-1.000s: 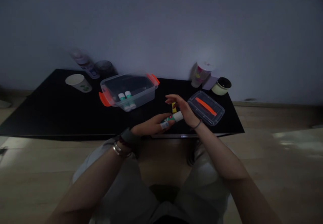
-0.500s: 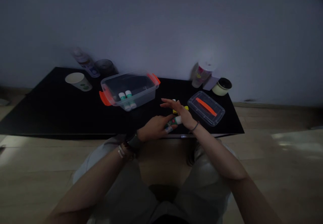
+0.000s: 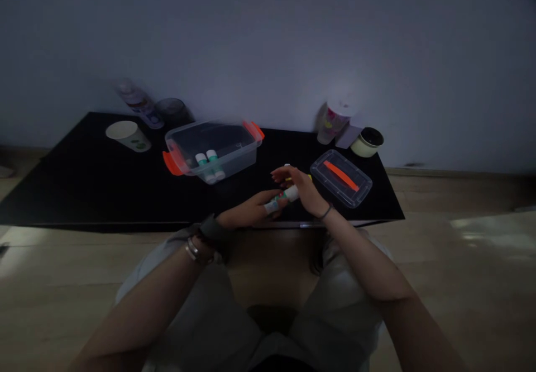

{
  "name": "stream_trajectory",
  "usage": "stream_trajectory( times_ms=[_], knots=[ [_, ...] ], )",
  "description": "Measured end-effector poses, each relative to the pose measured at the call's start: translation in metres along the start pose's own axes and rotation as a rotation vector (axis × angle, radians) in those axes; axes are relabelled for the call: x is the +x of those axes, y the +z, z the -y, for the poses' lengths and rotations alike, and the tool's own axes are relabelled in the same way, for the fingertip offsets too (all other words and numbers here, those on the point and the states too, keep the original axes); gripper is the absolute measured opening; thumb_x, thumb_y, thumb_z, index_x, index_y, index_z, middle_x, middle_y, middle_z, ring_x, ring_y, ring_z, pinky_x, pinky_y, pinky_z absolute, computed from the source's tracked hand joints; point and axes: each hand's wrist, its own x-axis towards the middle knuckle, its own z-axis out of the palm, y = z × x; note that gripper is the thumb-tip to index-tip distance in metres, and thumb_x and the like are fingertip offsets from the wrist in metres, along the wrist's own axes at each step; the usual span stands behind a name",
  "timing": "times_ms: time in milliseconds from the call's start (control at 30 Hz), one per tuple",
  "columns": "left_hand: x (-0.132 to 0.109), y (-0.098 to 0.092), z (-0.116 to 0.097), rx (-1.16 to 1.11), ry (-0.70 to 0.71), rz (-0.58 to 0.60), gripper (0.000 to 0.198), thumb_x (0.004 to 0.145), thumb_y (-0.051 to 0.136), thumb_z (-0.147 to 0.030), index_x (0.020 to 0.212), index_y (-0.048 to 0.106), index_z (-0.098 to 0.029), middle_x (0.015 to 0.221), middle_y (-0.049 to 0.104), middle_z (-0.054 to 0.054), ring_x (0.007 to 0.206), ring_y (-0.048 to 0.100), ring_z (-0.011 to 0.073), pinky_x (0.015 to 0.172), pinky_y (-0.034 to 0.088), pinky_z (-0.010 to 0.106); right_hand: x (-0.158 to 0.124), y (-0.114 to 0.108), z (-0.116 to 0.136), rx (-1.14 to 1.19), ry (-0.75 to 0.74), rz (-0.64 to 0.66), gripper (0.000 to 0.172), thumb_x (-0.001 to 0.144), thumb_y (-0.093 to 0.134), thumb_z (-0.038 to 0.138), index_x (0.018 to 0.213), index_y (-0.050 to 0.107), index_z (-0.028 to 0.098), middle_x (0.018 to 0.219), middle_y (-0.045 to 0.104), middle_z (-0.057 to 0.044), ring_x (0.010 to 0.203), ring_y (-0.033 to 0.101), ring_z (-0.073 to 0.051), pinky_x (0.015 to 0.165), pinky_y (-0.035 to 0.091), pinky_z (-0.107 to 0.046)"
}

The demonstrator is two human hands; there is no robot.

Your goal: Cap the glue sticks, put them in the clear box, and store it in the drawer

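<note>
The left hand (image 3: 247,210) and right hand (image 3: 304,192) are together near the table's near edge, both closed on a white-and-green glue stick (image 3: 290,194). A partly hidden yellow object (image 3: 298,179) lies just beyond the right hand on the black table (image 3: 84,193). Farther left sits a clear plastic tub (image 3: 234,162) holding more glue sticks (image 3: 206,161); a clear lid (image 3: 341,175) lies right.

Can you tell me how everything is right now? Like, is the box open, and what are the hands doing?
Left hand: closed around the tube
Tube: held between both hands
Right hand: curved over the tube's white end
Clear box: open, lid off
Small tubes: inside the box
Lid: lying on the table, apart from the box
Paper cup: lying on its side
</note>
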Motion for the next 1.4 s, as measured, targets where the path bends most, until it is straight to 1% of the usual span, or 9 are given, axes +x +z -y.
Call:
stream_trajectory(
  times_ms=[100,200,333,567,667,900,1100,1267,1400],
  knots=[
    [-0.002,-0.005,-0.007,-0.222,-0.029,0.024,0.052,0.092,0.046,-0.069,0.090,0.049,-0.017,0.067,0.044,-0.004,0.048,0.035,0.0060,0.042,0.029,0.020,-0.005,-0.009,0.008,-0.402,-0.273,-0.001,0.056,0.095,0.039,0.070,0.098,0.067,0.022,0.094,0.066,-0.009,0.091,0.058,-0.023,0.088,0.045,-0.040],
    [-0.002,-0.008,-0.010,-0.249,-0.032,0.063,0.052,0.090,0.050,-0.069,0.091,0.049,-0.017,0.070,0.045,-0.004,0.047,0.034,0.0049,0.043,0.029,0.020,-0.007,-0.013,0.010,-0.577,-0.342,0.013,0.042,0.100,0.037,0.055,0.084,0.059,0.023,0.080,0.061,-0.007,0.078,0.055,-0.021,0.076,0.043,-0.036],
    [-0.001,-0.006,-0.007,-0.137,-0.002,0.038,0.055,0.089,0.050,-0.070,0.102,0.050,-0.017,0.068,0.044,-0.006,0.049,0.035,0.0062,0.045,0.031,0.020,-0.006,-0.010,0.011,-0.549,-0.268,0.028,0.031,0.102,0.035,0.037,0.076,0.047,0.024,0.066,0.051,-0.001,0.060,0.048,-0.016,0.062,0.034,-0.030],
    [0.010,-0.001,0.003,0.553,0.019,-0.269,0.032,0.095,0.050,-0.047,0.105,0.053,-0.017,0.079,0.063,0.005,0.066,0.059,0.0173,0.059,0.038,0.026,0.003,-0.004,0.007,-0.611,-0.004,-0.070,0.023,0.098,0.039,0.027,0.076,0.045,0.024,0.059,0.041,0.004,0.052,0.041,-0.013,0.058,0.025,-0.028],
    [0.013,-0.002,0.006,0.623,-0.010,-0.324,0.029,0.094,0.051,-0.045,0.106,0.053,-0.018,0.079,0.064,0.006,0.067,0.062,0.0193,0.060,0.039,0.027,0.005,-0.003,0.001,-0.550,0.067,-0.111,0.029,0.099,0.040,0.034,0.072,0.043,0.024,0.060,0.042,0.004,0.055,0.044,-0.014,0.058,0.026,-0.027],
    [0.010,0.001,0.007,0.300,0.003,-0.204,0.040,0.099,0.039,-0.058,0.097,0.049,-0.019,0.063,0.054,-0.002,0.050,0.051,0.0123,0.051,0.038,0.023,0.004,-0.007,-0.001,-0.400,-0.025,-0.095,0.036,0.099,0.039,0.051,0.075,0.041,0.024,0.062,0.041,0.005,0.056,0.042,-0.013,0.058,0.028,-0.027],
    [0.015,0.007,0.010,0.636,-0.022,-0.427,0.027,0.098,0.047,-0.041,0.112,0.049,-0.018,0.092,0.069,0.010,0.081,0.070,0.0248,0.070,0.047,0.030,0.011,-0.003,-0.010,-0.285,0.051,-0.160,0.036,0.096,0.044,0.054,0.076,0.044,0.024,0.065,0.044,0.004,0.060,0.043,-0.013,0.059,0.033,-0.026],
    [0.014,-0.001,0.012,0.453,0.087,-0.373,0.040,0.101,0.039,-0.042,0.130,0.044,-0.015,0.109,0.068,0.013,0.096,0.068,0.0228,0.085,0.052,0.036,0.015,-0.003,-0.021,-0.015,0.053,-0.118,0.044,0.084,0.059,0.065,0.091,0.054,0.022,0.077,0.053,0.003,0.068,0.049,-0.012,0.064,0.043,-0.025],
    [0.011,-0.020,0.013,0.651,0.194,-0.491,0.050,0.099,0.041,-0.038,0.142,0.042,-0.012,0.130,0.060,0.019,0.121,0.058,0.0265,0.106,0.044,0.044,0.018,-0.012,-0.025,0.079,0.084,-0.225,0.049,0.079,0.063,0.068,0.094,0.054,0.022,0.084,0.057,0.001,0.074,0.055,-0.013,0.067,0.050,-0.027]
  ],
)
